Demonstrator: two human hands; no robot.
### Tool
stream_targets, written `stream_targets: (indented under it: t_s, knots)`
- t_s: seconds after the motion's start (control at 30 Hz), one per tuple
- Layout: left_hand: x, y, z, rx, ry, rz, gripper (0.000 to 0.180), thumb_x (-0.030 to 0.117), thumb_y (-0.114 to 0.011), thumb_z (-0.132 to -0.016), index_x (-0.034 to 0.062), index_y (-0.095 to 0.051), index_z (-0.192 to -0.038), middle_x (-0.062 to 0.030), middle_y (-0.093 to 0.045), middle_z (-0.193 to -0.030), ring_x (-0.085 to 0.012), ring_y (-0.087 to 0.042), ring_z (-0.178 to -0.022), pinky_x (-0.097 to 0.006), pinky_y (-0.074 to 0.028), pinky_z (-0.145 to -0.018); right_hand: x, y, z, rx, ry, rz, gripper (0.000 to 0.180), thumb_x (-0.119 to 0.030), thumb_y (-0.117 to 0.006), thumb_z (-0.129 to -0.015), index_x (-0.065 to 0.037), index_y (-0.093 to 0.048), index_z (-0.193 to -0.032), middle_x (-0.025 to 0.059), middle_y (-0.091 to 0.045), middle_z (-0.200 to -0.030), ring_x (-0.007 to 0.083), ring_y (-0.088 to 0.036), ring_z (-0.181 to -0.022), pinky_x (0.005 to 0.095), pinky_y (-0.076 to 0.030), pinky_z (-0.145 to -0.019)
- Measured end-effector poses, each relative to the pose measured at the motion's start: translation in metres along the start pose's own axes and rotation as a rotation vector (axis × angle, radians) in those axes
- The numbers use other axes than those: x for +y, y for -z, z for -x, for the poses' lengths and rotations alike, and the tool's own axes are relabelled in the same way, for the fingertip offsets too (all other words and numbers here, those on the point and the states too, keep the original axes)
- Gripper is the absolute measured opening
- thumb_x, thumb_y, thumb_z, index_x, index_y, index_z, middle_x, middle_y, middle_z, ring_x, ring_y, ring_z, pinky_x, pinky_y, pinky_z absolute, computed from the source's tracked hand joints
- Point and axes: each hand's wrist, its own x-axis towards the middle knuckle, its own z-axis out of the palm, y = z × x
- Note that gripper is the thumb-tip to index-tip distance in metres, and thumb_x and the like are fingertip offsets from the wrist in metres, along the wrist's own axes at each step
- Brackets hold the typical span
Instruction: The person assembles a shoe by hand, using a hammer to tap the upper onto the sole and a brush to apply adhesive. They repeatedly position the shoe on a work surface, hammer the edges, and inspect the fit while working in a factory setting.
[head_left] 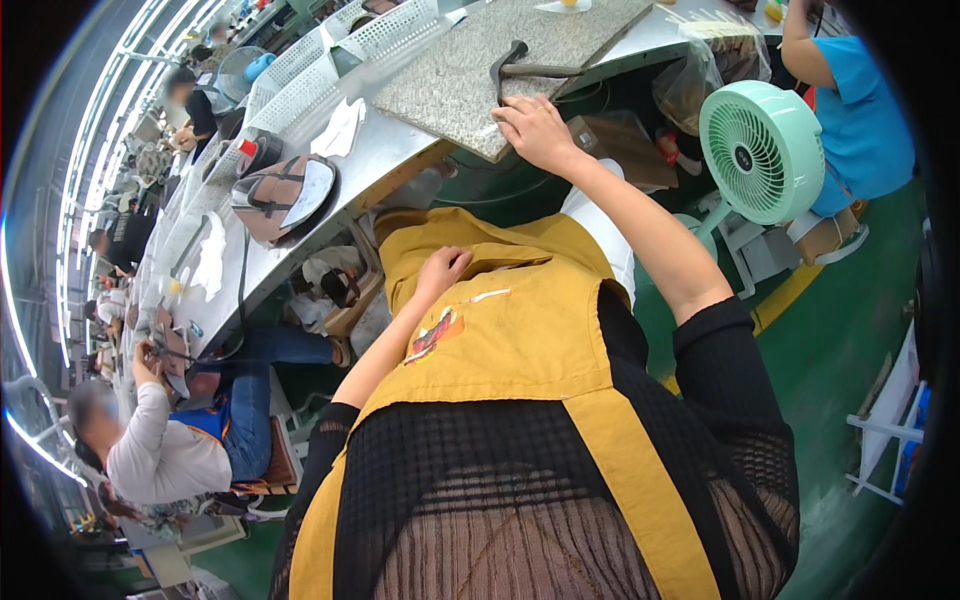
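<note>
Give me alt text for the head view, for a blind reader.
The wearer's right hand rests at the edge of a grey speckled slab, near a hammer; the left hand lies on a mustard apron. Around are a brown bag on a metal workbench, a mint-green fan and seated co-workers.

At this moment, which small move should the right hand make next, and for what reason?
Probably the right hand should reach slightly forward and take the hammer by its handle. The hammer lies close by on the grey slab, and I can make out nothing held in that hand. The left hand rests against the yellow apron, away from the slab.
</note>
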Motion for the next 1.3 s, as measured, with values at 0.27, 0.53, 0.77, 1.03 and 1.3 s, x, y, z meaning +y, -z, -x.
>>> stream_targets:
  t_s: [0.27,0.53,0.77,1.03,1.3]
  knots:
    - [0.004,0.001,0.006,0.008,0.033,-0.005,0.028,0.031,-0.059,-0.086,0.0060,-0.068,-0.092,-0.0142,-0.064,-0.088,-0.0319,-0.060,-0.085,-0.040,-0.047,-0.073,0.002,-0.002,0.001,0.011,0.007,0.029,0.029,-0.028,-0.048,-0.093,-0.015,-0.058,-0.117,0.0083,-0.054,-0.127,0.0240,-0.047,-0.122,0.0458,-0.026,-0.108]
    - [0.000,-0.001,0.004,0.012,-0.003,0.012,0.028,0.031,-0.059,-0.086,0.0053,-0.067,-0.090,-0.0143,-0.063,-0.087,-0.0329,-0.061,-0.084,-0.041,-0.047,-0.072,-0.001,0.001,0.001,-0.009,0.001,0.023,0.029,-0.028,-0.048,-0.093,-0.016,-0.058,-0.118,0.0084,-0.053,-0.127,0.0239,-0.047,-0.123,0.0458,-0.026,-0.109]
    - [0.002,-0.004,0.006,0.019,-0.016,0.000,0.028,0.032,-0.058,-0.087,0.0055,-0.067,-0.090,-0.0148,-0.063,-0.085,-0.0331,-0.061,-0.083,-0.041,-0.047,-0.072,-0.001,0.003,0.003,-0.021,-0.008,0.012,0.030,-0.027,-0.047,-0.094,-0.016,-0.057,-0.119,0.0090,-0.053,-0.128,0.0250,-0.046,-0.124,0.0461,-0.025,-0.109]
    - [0.001,-0.002,0.007,0.013,-0.003,0.019,0.027,0.031,-0.058,-0.087,0.0063,-0.068,-0.090,-0.0154,-0.063,-0.087,-0.0343,-0.060,-0.084,-0.043,-0.047,-0.073,-0.004,0.001,0.003,0.040,0.033,-0.010,0.027,-0.025,-0.050,-0.091,-0.015,-0.060,-0.115,0.0094,-0.055,-0.124,0.0248,-0.048,-0.120,0.0467,-0.029,-0.107]
    - [-0.003,-0.007,0.000,-0.081,-0.054,0.053,0.023,0.028,-0.060,-0.085,0.0068,-0.068,-0.091,-0.0139,-0.062,-0.087,-0.0323,-0.059,-0.087,-0.040,-0.047,-0.074,0.001,0.006,0.006,0.060,0.069,0.039,0.028,-0.022,-0.053,-0.090,-0.015,-0.057,-0.116,0.0092,-0.055,-0.124,0.0240,-0.047,-0.122,0.0437,-0.027,-0.107]
